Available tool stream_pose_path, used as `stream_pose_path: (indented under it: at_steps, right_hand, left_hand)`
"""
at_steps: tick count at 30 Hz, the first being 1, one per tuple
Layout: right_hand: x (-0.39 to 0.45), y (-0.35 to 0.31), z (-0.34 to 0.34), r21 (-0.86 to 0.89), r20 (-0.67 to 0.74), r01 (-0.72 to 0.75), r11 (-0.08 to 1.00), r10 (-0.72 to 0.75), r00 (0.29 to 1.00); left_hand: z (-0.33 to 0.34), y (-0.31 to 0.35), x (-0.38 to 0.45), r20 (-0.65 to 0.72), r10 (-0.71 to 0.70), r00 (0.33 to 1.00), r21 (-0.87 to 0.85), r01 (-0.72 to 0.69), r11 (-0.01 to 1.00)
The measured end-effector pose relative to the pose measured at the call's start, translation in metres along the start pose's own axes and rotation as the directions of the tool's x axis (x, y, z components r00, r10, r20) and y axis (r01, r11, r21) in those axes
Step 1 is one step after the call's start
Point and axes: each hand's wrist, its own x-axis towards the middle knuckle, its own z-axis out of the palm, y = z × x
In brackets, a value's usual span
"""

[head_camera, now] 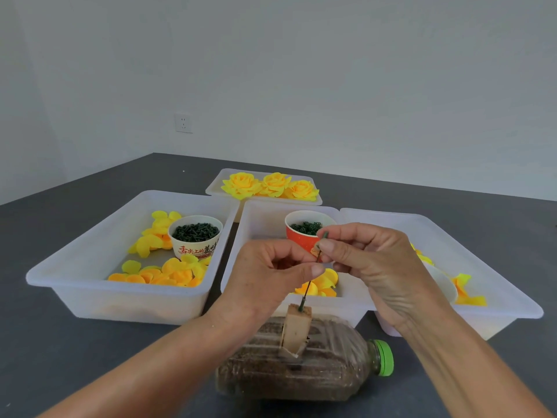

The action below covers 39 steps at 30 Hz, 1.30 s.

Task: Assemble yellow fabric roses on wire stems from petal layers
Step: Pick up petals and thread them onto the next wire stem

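Both hands pinch the wire stem.
Left hand (271,271) and right hand (366,257) grasp the green wire stem (309,285), which stands tilted in a wooden block (297,327) atop a lying bottle (301,369).

The white paper cup (196,236) in the left tub has big red Chinese words on its side. They read 舌尖上的, then one or two more signs at the right end that bend away round the cup and cannot be made out. Tiny print sits under the red words, too small to read. The red cup (301,236) has a small pale mark low on its side, but fingers cover most of it, so it cannot be read.
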Motion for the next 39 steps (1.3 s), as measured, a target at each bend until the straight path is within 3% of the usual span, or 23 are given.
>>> stream_pose_path:
  at_steps: [8,15,20,24,28,31,33,35,39]
  right_hand:
    - [0.002,-0.002,-0.004,-0.01,0.056,-0.031,0.999,0.032,0.998]
    - [0.008,0.001,-0.007,0.194,0.121,-0.333,0.923,0.314,0.942]
    - [0.011,0.004,-0.006,0.248,0.148,-0.395,0.885,0.368,0.918]
    - [0.011,0.005,-0.008,0.18,0.128,-0.308,0.934,0.288,0.949]
    - [0.007,0.003,-0.008,0.041,0.066,-0.029,0.999,0.027,0.997]
    - [0.004,-0.004,-0.007,-0.155,0.09,0.173,0.973,-0.16,0.983]
    - [0.005,-0.006,-0.007,-0.234,0.12,0.199,0.951,-0.175,0.977]
    - [0.007,-0.007,-0.007,-0.183,0.131,0.101,0.978,-0.078,0.988]
    - [0.012,0.0,-0.009,0.09,0.168,-0.247,0.965,0.23,0.959]
  left_hand:
    - [0.002,0.003,-0.001,0.014,-0.011,1.0,-0.01,0.011,1.0]
    - [0.002,0.003,0.0,0.019,-0.017,1.0,-0.001,0.017,1.0]
    - [0.001,0.003,0.0,0.028,-0.009,1.0,0.007,0.009,1.0]
    - [0.001,0.003,0.0,0.024,-0.015,1.0,0.02,0.014,1.0]
    - [0.001,0.003,0.0,0.017,-0.02,1.0,0.02,0.019,1.0]
    - [0.001,0.003,0.001,0.018,-0.02,1.0,0.017,0.02,1.0]
    - [0.001,0.003,0.001,0.022,-0.017,1.0,0.019,0.016,1.0]
    - [0.001,0.004,0.001,0.028,-0.016,0.999,0.028,0.015,0.999]
    - [0.002,0.004,0.001,0.034,-0.013,0.999,0.038,0.012,0.999]
